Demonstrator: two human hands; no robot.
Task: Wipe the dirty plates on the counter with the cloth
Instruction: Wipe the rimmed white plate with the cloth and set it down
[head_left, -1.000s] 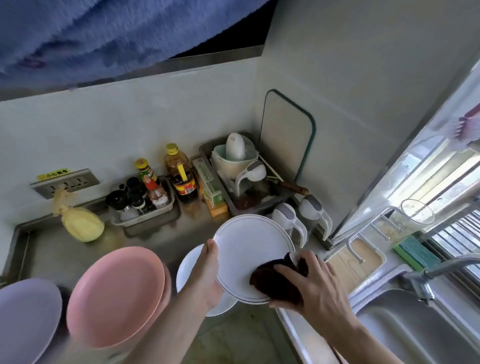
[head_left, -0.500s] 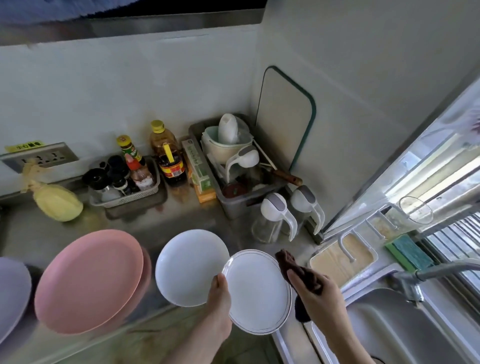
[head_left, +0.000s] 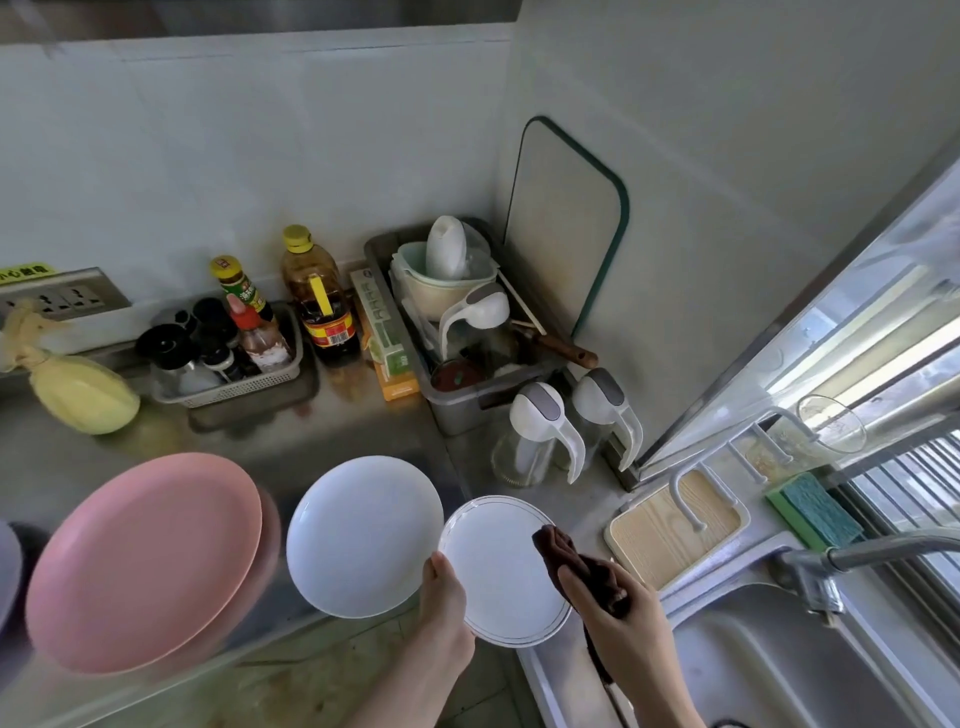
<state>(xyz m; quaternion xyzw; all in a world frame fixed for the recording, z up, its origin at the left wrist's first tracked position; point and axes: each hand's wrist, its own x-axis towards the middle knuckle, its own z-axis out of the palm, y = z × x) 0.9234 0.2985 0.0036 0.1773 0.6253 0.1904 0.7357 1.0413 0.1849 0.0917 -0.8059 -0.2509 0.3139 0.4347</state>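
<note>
Holding the rimmed white plate (head_left: 501, 569) by its near-left edge, our left hand (head_left: 447, 597) is clamped on it, thumb on the face and the fingers hidden beneath. Our right hand (head_left: 618, 608) is closed round the dark brown cloth (head_left: 576, 566), whose bunched end lies on the plate's right side. The plate sits tilted over the corner where the worktop (head_left: 363, 431) meets the sink (head_left: 779, 665); we cannot tell whether its far edge rests on anything.

To wipe it well, we judge we should keep the left grip firm and press the cloth flat, sweeping across the face and around the thin line near the rim, turning the plate so no part is missed.

A plain white plate (head_left: 363, 535) lies just beside it on the left, its edge very near our left thumb, so a wide stroke could knock it. Further left sit stacked pink plates (head_left: 145, 561), hanging over the worktop's front edge. Two white-handled glass jugs (head_left: 540, 431) stand close behind, and a wood-look tray (head_left: 670, 535) lies to the right, leaving little room for setting the plate down.
</note>
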